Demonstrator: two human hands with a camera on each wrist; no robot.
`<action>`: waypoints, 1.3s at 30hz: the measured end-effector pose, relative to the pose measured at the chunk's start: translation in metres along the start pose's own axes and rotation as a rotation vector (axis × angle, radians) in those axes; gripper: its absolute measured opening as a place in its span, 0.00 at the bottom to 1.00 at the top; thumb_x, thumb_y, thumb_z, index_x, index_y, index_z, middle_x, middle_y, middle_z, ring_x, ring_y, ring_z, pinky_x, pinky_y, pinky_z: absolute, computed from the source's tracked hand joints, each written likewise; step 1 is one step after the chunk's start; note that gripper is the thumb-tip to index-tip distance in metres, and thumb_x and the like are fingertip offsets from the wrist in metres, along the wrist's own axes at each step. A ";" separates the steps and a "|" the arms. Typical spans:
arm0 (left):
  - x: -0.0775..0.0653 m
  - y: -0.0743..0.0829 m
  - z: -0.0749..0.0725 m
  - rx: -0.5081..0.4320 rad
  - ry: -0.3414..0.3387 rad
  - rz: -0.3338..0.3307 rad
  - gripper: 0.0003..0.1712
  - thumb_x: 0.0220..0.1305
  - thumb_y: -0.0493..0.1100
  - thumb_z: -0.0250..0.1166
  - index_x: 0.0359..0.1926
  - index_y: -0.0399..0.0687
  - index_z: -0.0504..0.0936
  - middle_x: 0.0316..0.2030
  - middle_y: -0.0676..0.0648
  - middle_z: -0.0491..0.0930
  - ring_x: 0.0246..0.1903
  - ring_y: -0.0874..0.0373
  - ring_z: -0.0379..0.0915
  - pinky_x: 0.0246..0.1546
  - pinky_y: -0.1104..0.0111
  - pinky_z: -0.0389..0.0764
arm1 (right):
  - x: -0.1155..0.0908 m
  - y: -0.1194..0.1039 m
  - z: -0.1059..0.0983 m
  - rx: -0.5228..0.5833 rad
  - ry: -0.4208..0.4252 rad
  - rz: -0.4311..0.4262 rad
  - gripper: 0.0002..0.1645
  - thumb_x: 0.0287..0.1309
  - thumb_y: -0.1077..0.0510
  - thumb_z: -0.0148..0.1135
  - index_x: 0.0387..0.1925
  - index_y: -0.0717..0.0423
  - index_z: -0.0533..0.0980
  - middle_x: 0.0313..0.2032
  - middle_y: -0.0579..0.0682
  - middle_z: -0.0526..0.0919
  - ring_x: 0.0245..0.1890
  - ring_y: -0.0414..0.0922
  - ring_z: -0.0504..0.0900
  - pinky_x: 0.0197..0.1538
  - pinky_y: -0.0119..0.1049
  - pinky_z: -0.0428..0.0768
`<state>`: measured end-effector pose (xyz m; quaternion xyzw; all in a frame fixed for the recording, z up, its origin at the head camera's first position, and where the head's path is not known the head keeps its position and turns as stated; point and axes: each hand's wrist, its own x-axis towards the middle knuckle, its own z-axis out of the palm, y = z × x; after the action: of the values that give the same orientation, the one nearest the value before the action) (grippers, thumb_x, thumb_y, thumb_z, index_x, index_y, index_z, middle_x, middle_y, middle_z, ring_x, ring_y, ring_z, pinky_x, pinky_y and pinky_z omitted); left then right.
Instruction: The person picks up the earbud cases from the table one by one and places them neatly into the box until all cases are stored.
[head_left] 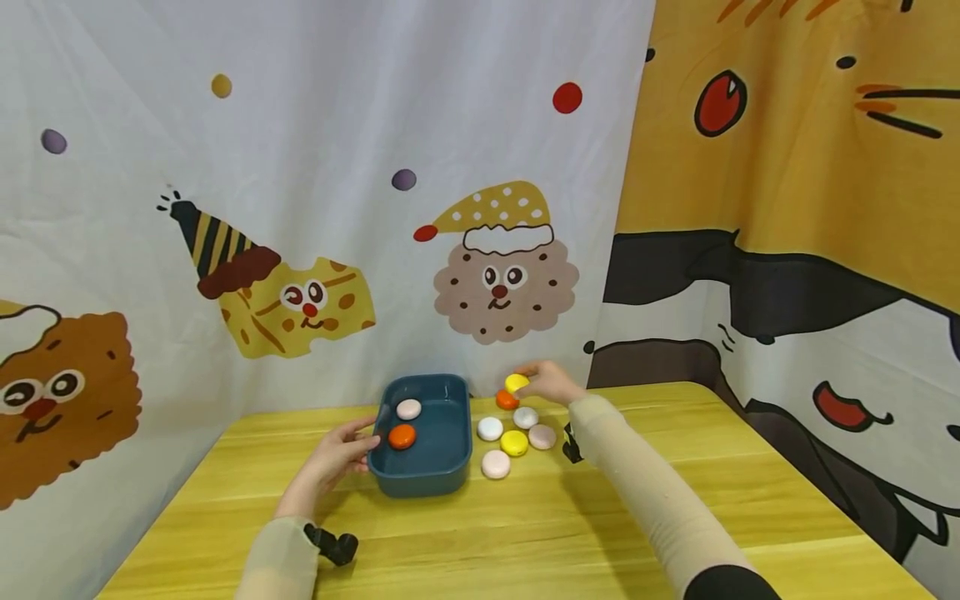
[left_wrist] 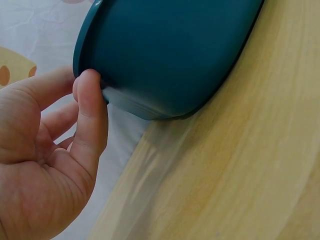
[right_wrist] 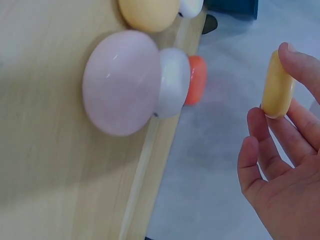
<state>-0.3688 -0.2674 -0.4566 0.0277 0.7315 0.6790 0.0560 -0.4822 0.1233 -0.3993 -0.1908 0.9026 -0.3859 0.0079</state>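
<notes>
My left hand [head_left: 330, 460] grips the left rim of a dark blue rectangular box [head_left: 420, 486], thumb over the edge and fingers outside. Inside that box lie a pale pink disc [head_left: 408, 409] and an orange disc [head_left: 402, 437]. My right hand [head_left: 553, 382] pinches a glossy yellow disc [right_wrist: 278, 86] between thumb and fingers, raised off the table right of the box. Just below it lies another orange disc [head_left: 507, 401]. Close by are a grey-white disc [head_left: 526, 417], a white disc [head_left: 490, 429], a second yellow disc [head_left: 514, 443] and a mauve disc [head_left: 542, 437].
Another pale pink disc [head_left: 496, 464] lies nearest the front of the group, beside the box's right wall. All stand on a wooden table [head_left: 465, 550]. A printed cloth [head_left: 330, 167] with cartoon figures hangs behind the table's back edge and along the right side.
</notes>
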 end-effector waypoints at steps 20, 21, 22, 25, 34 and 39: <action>-0.002 -0.003 0.000 0.020 -0.007 0.017 0.34 0.69 0.36 0.60 0.72 0.36 0.59 0.49 0.32 0.75 0.22 0.60 0.73 0.27 0.68 0.82 | 0.012 -0.030 0.012 0.006 -0.014 -0.099 0.26 0.48 0.62 0.72 0.53 0.61 0.80 0.52 0.55 0.81 0.55 0.53 0.76 0.56 0.47 0.75; -0.003 -0.003 0.001 0.021 -0.008 0.019 0.34 0.69 0.36 0.59 0.72 0.35 0.59 0.48 0.32 0.75 0.22 0.60 0.72 0.27 0.68 0.82 | 0.012 -0.032 0.013 0.009 -0.018 -0.100 0.26 0.48 0.62 0.72 0.53 0.61 0.80 0.52 0.55 0.81 0.55 0.54 0.76 0.56 0.48 0.75; -0.003 -0.003 0.001 0.022 -0.010 0.020 0.34 0.69 0.36 0.59 0.72 0.35 0.59 0.48 0.32 0.75 0.22 0.60 0.73 0.27 0.68 0.82 | 0.012 -0.033 0.014 0.009 -0.021 -0.101 0.26 0.48 0.62 0.72 0.53 0.61 0.80 0.52 0.55 0.81 0.55 0.54 0.76 0.56 0.48 0.75; -0.003 -0.002 0.001 0.016 -0.013 0.025 0.34 0.69 0.36 0.59 0.72 0.34 0.58 0.47 0.33 0.76 0.22 0.60 0.72 0.27 0.68 0.82 | 0.013 -0.039 0.016 0.006 -0.032 -0.121 0.26 0.48 0.63 0.72 0.52 0.61 0.80 0.51 0.55 0.82 0.55 0.55 0.76 0.55 0.47 0.75; 0.000 -0.003 -0.001 0.015 -0.009 0.026 0.34 0.69 0.36 0.60 0.72 0.36 0.59 0.50 0.30 0.75 0.21 0.61 0.72 0.27 0.69 0.81 | 0.022 -0.055 0.025 -0.021 -0.049 -0.138 0.29 0.47 0.62 0.73 0.54 0.60 0.79 0.53 0.54 0.81 0.55 0.52 0.76 0.56 0.45 0.75; 0.001 -0.003 -0.002 0.013 -0.022 0.029 0.34 0.69 0.36 0.59 0.72 0.35 0.58 0.50 0.30 0.75 0.21 0.62 0.72 0.27 0.70 0.82 | 0.026 -0.062 0.032 -0.017 -0.071 -0.145 0.31 0.46 0.61 0.75 0.55 0.60 0.79 0.53 0.54 0.81 0.54 0.52 0.76 0.56 0.44 0.75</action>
<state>-0.3695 -0.2697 -0.4591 0.0462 0.7349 0.6745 0.0543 -0.4803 0.0530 -0.3747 -0.2694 0.8888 -0.3707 0.0100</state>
